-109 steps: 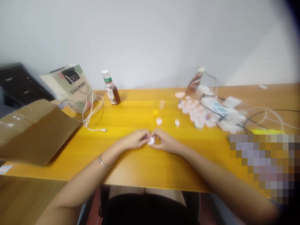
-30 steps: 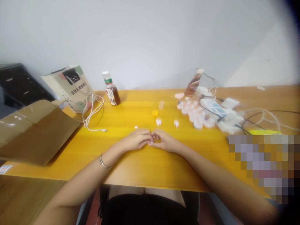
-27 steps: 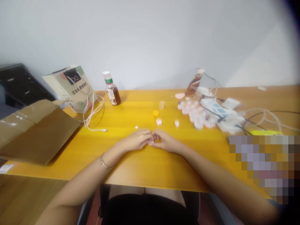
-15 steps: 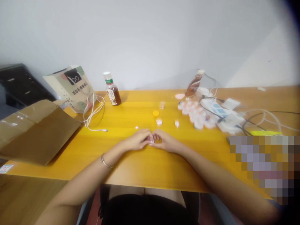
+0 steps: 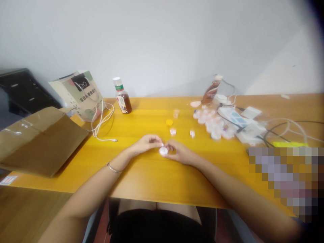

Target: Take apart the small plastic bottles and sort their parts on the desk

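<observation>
My right hand (image 5: 180, 152) grips a white disc (image 5: 163, 151); my left hand (image 5: 146, 144) pinches a tiny white piece (image 5: 162, 145), not yet set down.

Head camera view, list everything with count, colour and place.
Wooden table: 1, yellow, centre
Wall: 1, pale grey, behind
Floor: 1, brown, lower left
Boxy case: 1, black, left
Cardboard box: 1, brown, left
Paper bag: 1, cream, back left
Loose cable: 1, white, left
Labelled bottles: 2, brown, back
Clustered pots: several, whitish, right
Electrical gear: several, white, right
Strip: 1, yellow, far right
Flat patch: 1, pink, back right
Tiny block: 1, clear, centre
Round disc: 1, yellow, centre
Small blocky pieces: 2, whitish, centre
Flat round piece: 1, white, front centre
Bracelet: 1, silver, left wrist
Left hand: 1, bare, by round piece
Right hand: 1, bare, grip on round piece
</observation>
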{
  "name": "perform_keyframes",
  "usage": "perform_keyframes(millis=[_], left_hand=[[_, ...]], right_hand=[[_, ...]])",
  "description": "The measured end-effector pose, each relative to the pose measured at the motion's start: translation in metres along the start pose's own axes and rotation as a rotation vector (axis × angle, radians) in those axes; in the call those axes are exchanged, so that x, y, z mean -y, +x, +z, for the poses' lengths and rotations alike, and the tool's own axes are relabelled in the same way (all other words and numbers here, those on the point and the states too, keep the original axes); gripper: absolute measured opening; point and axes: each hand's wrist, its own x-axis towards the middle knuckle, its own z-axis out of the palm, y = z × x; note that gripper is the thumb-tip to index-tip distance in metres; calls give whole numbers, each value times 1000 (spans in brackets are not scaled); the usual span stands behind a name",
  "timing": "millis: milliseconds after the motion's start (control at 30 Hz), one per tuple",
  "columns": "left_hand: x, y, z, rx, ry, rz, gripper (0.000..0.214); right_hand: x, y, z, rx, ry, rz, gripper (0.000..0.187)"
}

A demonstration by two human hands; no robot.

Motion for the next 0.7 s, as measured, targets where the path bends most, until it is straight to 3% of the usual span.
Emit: perform_keyframes(millis=[133,267,467,567,700], left_hand=[[-7,-2,-8,-67,-2,-1,24],[-7,-6,-30,-164,69,-28,23],[15,-8,-70,-271,338,-148,26],[25,-5,-76,-302,376,-159,26],[29,-2,-69,-329,449,-136,24]], right_hand=[[1,0,-1,20,17,7,19],[4,-1,-2,22,4,20,19],[4,0,-2,26,-12,25,19],[4,0,-2,20,-12,23,19],[5,-1,-2,17,-15,30,20]])
